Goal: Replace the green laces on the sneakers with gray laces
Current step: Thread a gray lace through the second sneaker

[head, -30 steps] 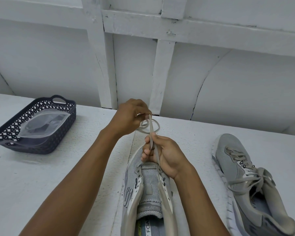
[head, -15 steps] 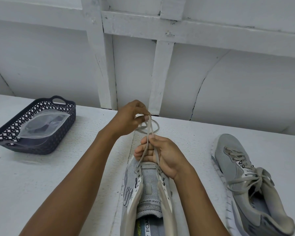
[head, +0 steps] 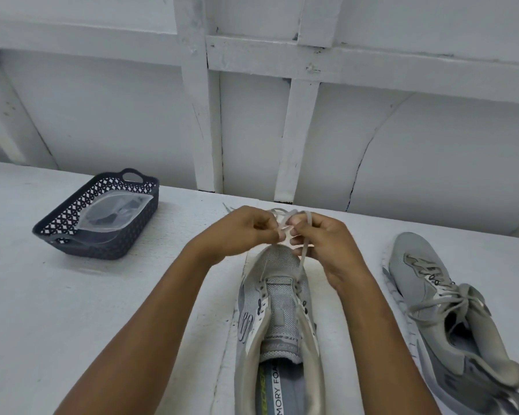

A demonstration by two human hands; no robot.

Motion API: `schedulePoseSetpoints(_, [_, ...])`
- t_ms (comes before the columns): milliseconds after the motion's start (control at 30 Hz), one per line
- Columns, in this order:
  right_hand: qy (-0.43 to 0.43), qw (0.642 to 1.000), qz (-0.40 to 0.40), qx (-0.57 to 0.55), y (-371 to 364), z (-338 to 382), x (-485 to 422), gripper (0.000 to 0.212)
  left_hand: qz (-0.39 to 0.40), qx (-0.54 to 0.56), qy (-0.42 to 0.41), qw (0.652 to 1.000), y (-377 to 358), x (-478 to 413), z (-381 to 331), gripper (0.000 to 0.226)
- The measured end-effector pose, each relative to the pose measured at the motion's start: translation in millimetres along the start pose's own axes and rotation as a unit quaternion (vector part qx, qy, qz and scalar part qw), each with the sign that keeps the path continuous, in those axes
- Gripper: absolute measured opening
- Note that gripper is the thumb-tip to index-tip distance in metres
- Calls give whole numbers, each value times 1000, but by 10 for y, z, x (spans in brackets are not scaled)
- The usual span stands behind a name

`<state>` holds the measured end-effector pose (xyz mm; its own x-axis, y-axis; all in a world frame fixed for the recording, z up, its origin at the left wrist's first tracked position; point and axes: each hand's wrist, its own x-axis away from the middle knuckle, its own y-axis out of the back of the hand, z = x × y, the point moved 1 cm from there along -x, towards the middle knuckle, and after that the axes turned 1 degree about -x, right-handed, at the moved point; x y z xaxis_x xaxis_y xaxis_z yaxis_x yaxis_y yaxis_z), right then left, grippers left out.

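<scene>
Two sneakers are lying on the worktop point(head: 102, 310). Right-of-frame sneaker point(head: 450, 301) is sitting fully laced in gray and tied: judging that one done. Centre sneaker point(head: 279, 319) is carrying its gray lace point(head: 302, 258) through the lowest eyelets only; the remaining eyelets are standing bare. Left hand point(head: 246, 232) and right hand point(head: 324, 238) are each pinching the gray lace above the toe. It is looking flat, limp and pale.

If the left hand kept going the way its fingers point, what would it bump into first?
Probably the right hand. The left hand points sideways at it, both pinching the gray lace above the sneaker, fingertips nearly touching. Depth is unclear, so it might slip just past.
</scene>
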<state>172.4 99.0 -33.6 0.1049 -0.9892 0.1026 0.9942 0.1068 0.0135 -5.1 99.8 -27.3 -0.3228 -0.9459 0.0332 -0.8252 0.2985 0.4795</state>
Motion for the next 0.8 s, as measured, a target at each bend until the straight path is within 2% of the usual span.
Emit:
schedulePoseSetpoints(67, [-25,997,-14,-70,118,16,3,18,-31,206,24,978,8,31,-17,18])
schedulePoseSetpoints(133, [-45,991,-42,-120,259,35,4,16,-66,395,54,915,89,50,-4,31])
schedulePoseSetpoints(200, [-49,990,-91,-100,415,29,-13,10,-118,457,77,878,228,59,46,22])
schedulePoseSetpoints(233, [-47,989,-122,-74,489,8,-30,8,-148,447,92,877,304,67,91,15])
schedulePoseSetpoints(300, [-39,981,-187,-29,604,-37,-43,11,-206,402,119,884,445,95,225,17])
schedulePoseSetpoints(400, [-14,964,-258,67,710,-115,-32,12,-277,365,165,873,564,166,396,31])
schedulePoseSetpoints(433, [-7,956,-262,132,731,-142,-37,14,-303,325,187,876,581,176,431,33])
schedulePoseSetpoints(500, [-10,929,-218,298,723,-181,-43,17,-327,153,245,900,600,204,500,32])
schedulePoseSetpoints(533, [-18,912,-193,363,699,-207,-48,17,-309,29,276,910,609,212,561,31])
schedulePoseSetpoints(600, [-49,880,-166,443,639,-255,-54,4,-228,-212,311,898,618,235,656,25])
schedulePoseSetpoints(667, [-34,843,-156,514,547,-305,-80,27,-157,-356,296,872,589,248,693,15])
schedulePoseSetpoints(733, [23,862,-123,491,450,-352,-155,27,-129,-398,227,879,520,194,664,16])
schedulePoseSetpoints(800, [61,894,-54,440,336,-387,-241,20,-124,-359,125,917,397,104,583,24])
